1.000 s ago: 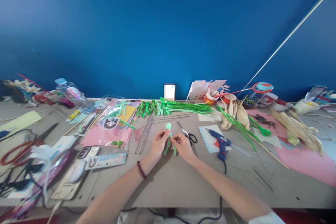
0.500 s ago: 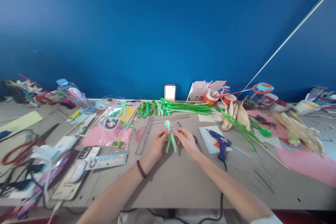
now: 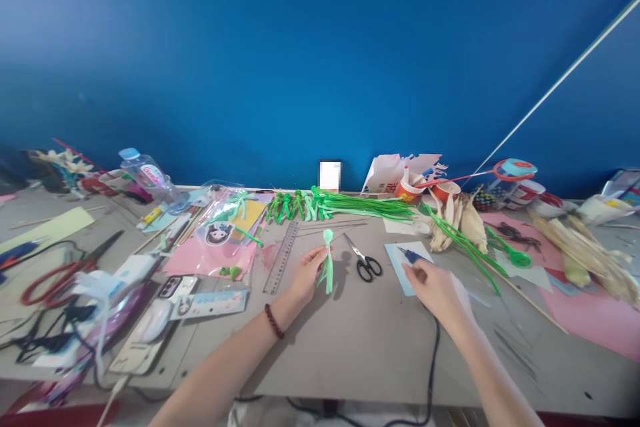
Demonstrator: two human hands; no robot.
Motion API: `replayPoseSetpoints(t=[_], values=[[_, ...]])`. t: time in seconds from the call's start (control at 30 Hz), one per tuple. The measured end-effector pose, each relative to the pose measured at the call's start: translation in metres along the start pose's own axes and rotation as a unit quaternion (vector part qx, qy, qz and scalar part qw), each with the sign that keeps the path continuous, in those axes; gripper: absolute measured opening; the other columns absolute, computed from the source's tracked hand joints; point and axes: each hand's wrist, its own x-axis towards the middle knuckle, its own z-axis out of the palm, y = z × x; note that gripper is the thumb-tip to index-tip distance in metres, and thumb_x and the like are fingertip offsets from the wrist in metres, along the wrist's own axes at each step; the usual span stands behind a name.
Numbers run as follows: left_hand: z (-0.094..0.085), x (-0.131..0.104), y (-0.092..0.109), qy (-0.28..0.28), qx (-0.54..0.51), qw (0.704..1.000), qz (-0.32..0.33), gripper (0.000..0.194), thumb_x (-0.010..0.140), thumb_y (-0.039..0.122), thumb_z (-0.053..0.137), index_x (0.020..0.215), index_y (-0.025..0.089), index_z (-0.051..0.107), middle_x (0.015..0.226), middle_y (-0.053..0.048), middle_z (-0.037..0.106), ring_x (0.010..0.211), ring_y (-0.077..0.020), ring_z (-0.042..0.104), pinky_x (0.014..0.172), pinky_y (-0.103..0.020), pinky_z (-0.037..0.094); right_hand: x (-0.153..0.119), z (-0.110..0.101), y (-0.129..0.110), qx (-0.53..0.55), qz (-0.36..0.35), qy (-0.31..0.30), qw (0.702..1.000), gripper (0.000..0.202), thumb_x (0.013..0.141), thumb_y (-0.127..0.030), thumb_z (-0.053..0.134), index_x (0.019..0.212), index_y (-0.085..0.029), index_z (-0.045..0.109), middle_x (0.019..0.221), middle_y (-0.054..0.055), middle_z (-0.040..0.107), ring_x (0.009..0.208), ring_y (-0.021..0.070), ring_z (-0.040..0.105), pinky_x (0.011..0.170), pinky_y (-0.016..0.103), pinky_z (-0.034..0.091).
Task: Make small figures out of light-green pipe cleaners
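Observation:
My left hand [image 3: 309, 275] pinches a small pale-green pipe-cleaner figure [image 3: 327, 267] upright between thumb and fingertips. The figure has a round top and strands hanging down. To the right, my right hand [image 3: 437, 287] is closed over a blue glue gun [image 3: 412, 255]; only its front end shows, the rest hidden under the hand. Beneath the gun's tip is a light-blue sheet of paper [image 3: 400, 273]. Between my hands lie black-handled scissors [image 3: 367, 267], blades pointing away from me and to the left.
A metal ruler [image 3: 283, 257] lies left of centre. Behind it are bundled green pipe cleaners [image 3: 367, 205]. Pink paper in a plastic bag [image 3: 200, 257], red-handled scissors [image 3: 47, 287] and a phone [image 3: 137, 340] fill the left. Dried husks [image 3: 457, 223] and cups [image 3: 409, 190] stand right.
My right hand has left the pipe-cleaner figure and moved right onto the glue gun. The scissors it had covered now show. My left hand still holds the figure.

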Motion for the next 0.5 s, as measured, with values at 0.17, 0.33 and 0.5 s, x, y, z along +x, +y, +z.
replayPoseSetpoints(t=[0.17, 0.33, 0.5], values=[[0.001, 0.002, -0.002, 0.009, -0.007, 1.0, -0.012, 0.035, 0.052, 0.039, 0.081, 0.076, 0.016, 0.072, 0.064, -0.002, 0.063, 0.053, -0.0091, 0.047, 0.049, -0.02, 0.033, -0.023, 0.017, 0.042, -0.065, 0.139, -0.007, 0.988, 0.041, 0.082, -0.057, 0.041, 0.063, -0.024, 0.056, 0.066, 0.007, 0.067, 0.062, 0.0244, 0.062, 0.051, 0.028, 0.033], [0.005, -0.003, 0.0, 0.007, 0.005, 1.0, 0.005, 0.032, 0.052, 0.041, 0.081, 0.066, 0.015, 0.068, 0.059, 0.001, 0.058, 0.05, -0.0069, 0.043, 0.049, -0.02, 0.031, -0.028, 0.018, 0.05, -0.061, 0.18, -0.069, 0.979, 0.052, 0.078, -0.068, 0.038, 0.06, -0.024, 0.059, 0.063, 0.01, 0.067, 0.063, 0.0292, 0.064, 0.052, 0.032, 0.038], [0.006, -0.005, 0.0, 0.016, 0.029, 0.999, 0.027, 0.031, 0.053, 0.04, 0.08, 0.062, 0.015, 0.064, 0.054, 0.004, 0.05, 0.047, -0.0059, 0.037, 0.046, -0.022, 0.026, -0.017, 0.012, 0.049, -0.042, 0.19, -0.082, 0.977, 0.048, 0.074, -0.066, 0.044, 0.057, -0.024, 0.061, 0.067, 0.01, 0.068, 0.066, 0.0288, 0.065, 0.053, 0.032, 0.04]])
